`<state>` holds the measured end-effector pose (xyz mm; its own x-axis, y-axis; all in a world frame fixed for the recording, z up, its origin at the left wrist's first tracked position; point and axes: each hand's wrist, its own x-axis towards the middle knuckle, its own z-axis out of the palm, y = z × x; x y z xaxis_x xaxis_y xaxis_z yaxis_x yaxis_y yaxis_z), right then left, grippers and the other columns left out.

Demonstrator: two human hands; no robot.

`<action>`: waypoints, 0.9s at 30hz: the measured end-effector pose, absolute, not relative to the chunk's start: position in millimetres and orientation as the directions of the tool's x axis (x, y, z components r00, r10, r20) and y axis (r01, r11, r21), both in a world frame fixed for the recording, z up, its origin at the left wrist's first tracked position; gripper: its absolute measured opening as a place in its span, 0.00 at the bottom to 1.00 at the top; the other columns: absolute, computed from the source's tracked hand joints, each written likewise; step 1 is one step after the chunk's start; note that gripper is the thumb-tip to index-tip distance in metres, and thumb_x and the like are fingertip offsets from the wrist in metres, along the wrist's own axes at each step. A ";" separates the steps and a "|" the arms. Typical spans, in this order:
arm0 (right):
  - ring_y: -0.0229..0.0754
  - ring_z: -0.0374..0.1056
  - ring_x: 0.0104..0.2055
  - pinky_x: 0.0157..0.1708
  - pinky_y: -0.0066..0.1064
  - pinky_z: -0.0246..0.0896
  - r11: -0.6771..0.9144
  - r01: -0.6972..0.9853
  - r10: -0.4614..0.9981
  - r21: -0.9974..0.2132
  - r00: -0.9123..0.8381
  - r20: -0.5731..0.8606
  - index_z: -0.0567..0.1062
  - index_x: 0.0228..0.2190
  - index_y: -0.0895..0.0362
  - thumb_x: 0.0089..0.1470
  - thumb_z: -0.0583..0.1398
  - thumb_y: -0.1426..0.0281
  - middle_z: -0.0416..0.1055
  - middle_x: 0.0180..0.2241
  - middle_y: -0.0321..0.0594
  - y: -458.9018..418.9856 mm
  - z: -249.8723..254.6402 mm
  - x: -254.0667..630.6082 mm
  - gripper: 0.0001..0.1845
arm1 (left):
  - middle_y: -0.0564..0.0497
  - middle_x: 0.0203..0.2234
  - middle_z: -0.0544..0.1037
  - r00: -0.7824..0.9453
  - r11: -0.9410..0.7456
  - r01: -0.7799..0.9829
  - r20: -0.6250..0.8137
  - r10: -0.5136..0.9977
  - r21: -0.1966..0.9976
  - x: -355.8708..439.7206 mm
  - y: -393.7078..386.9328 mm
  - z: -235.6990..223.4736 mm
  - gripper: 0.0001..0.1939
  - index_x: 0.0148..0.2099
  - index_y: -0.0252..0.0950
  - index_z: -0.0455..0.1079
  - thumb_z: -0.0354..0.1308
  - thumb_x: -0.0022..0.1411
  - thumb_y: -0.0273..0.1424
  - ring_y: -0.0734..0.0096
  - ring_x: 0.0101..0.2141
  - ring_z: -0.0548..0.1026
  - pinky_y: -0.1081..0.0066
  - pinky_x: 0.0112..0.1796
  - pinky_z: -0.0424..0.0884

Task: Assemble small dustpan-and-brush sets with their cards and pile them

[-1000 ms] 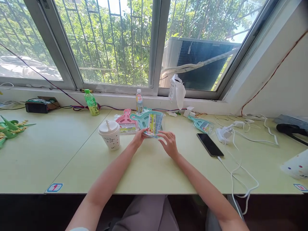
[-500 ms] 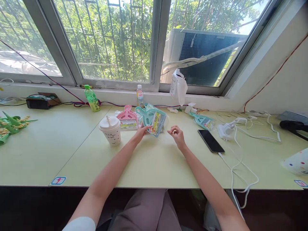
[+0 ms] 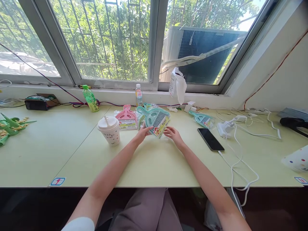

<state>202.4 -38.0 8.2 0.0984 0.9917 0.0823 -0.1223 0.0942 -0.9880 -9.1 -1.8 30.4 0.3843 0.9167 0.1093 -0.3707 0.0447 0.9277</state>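
A teal mini dustpan and brush set point(image 3: 154, 118) in clear wrapping, with a yellow printed label, is held tilted above the table. My left hand point(image 3: 143, 134) is closed on its lower left side, thumb in front. At its lower right edge, my right hand point(image 3: 175, 136) has its fingers bent against the wrapping. Behind it, other wrapped teal sets are partly hidden. A pink dustpan and brush set point(image 3: 126, 117) lies just to the left, also wrapped. Farther right lies another teal set point(image 3: 201, 118) in its wrapping.
A white lidded cup with a straw point(image 3: 109, 131) stands left of my hands. To the right are a black phone point(image 3: 210, 140), white cables and a power strip point(image 3: 225, 129). A green bottle point(image 3: 90, 98) and a clear bottle point(image 3: 139, 95) stand near the window.
The held teal set has turned, its label now toward the lower right. My right hand has moved left from a pinch beside it to its edge.
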 end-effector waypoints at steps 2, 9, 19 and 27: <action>0.44 0.73 0.42 0.49 0.43 0.68 0.093 -0.183 0.995 -0.979 0.064 0.083 0.71 0.37 0.54 0.42 0.67 0.55 0.74 0.40 0.42 -34.4 5.0 204.7 0.23 | 0.46 0.52 0.73 0.471 0.090 -0.335 0.084 0.878 0.938 -10.0 -3.5 31.2 0.36 0.61 0.45 0.58 0.66 0.52 0.35 0.60 0.45 0.76 0.61 0.43 0.75; 0.44 0.72 0.42 0.43 0.41 0.71 0.184 -0.257 0.962 -0.949 0.245 0.120 0.67 0.41 0.50 0.33 0.71 0.60 0.75 0.39 0.36 -34.5 6.9 212.3 0.31 | 0.45 0.53 0.72 0.636 0.138 -0.337 0.117 0.762 0.931 -11.3 0.9 22.4 0.29 0.58 0.44 0.65 0.63 0.55 0.44 0.61 0.48 0.74 0.61 0.49 0.70; 0.47 0.74 0.36 0.35 0.38 0.71 0.133 -0.222 0.964 -0.966 0.256 0.074 0.74 0.33 0.57 0.30 0.73 0.61 0.77 0.33 0.42 -37.8 24.1 233.4 0.26 | 0.42 0.41 0.78 0.174 0.040 -0.553 0.069 0.982 0.832 -14.2 22.4 30.2 0.23 0.59 0.36 0.62 0.50 0.67 0.40 0.62 0.43 0.77 0.62 0.46 0.71; 0.43 0.74 0.36 0.36 0.34 0.72 0.198 -0.459 0.897 -0.866 0.442 -0.029 0.74 0.32 0.56 0.29 0.72 0.72 0.78 0.34 0.39 -24.2 9.9 273.6 0.22 | 0.41 0.32 0.79 -0.218 -0.066 -0.427 -0.032 0.975 0.902 -53.1 31.4 46.9 0.27 0.51 0.33 0.69 0.42 0.67 0.48 0.64 0.30 0.79 0.72 0.26 0.70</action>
<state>273.6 -24.2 9.9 0.4419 0.8966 -0.0295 -0.4586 0.1976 -0.8664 -53.1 31.4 46.9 -0.2178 0.9755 -0.0317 -0.4274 -0.0661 0.9016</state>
